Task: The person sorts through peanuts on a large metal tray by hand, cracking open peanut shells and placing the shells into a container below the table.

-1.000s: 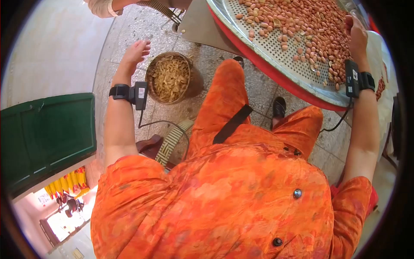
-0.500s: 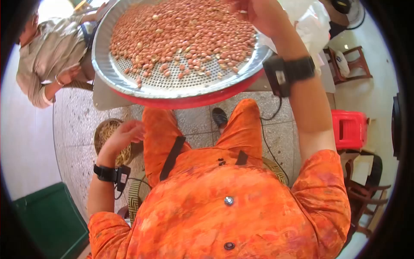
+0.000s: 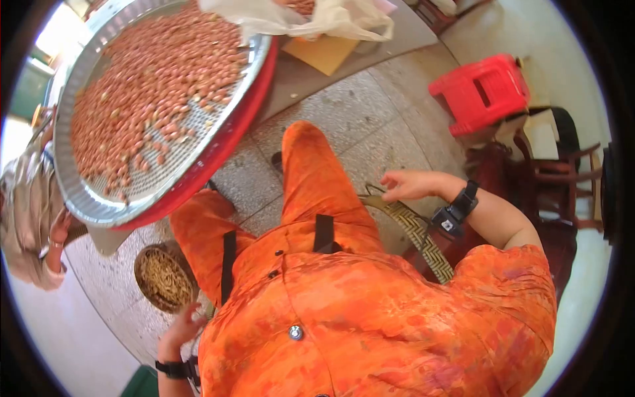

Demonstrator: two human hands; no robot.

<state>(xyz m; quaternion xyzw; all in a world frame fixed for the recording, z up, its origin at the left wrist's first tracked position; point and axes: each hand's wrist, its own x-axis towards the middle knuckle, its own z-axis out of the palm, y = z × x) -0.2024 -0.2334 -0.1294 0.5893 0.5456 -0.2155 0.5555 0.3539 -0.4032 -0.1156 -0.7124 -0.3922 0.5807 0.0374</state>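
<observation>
From above, we look down at our orange-clad lap. Reddish-skinned peanuts lie in a wide, round, perforated metal tray at upper left, above a red basin by the worktop. The fisheye view makes the tray look oval, its longer way running from lower left to upper right.

Our left hand is nearer the peanuts. From its fingers, the tray lies up and to the left, with a round bucket of tan, husk-like bits between them. Those fingers are slightly bent, apart and without anything visible in them, just beside the bucket; whether they touch its rim, we cannot tell.

Our right hand is well apart from the tray, which lies up and left of it. Its fingers are loosely bent and hold nothing we can see, just beside a patterned woven chair arm.

The tray's top edge is cut off, and a crumpled plastic bag reaches its upper right rim. Our left hand is blurred, its forearm cut off below. At the left edge, another person's hand is hard to make out.
</observation>
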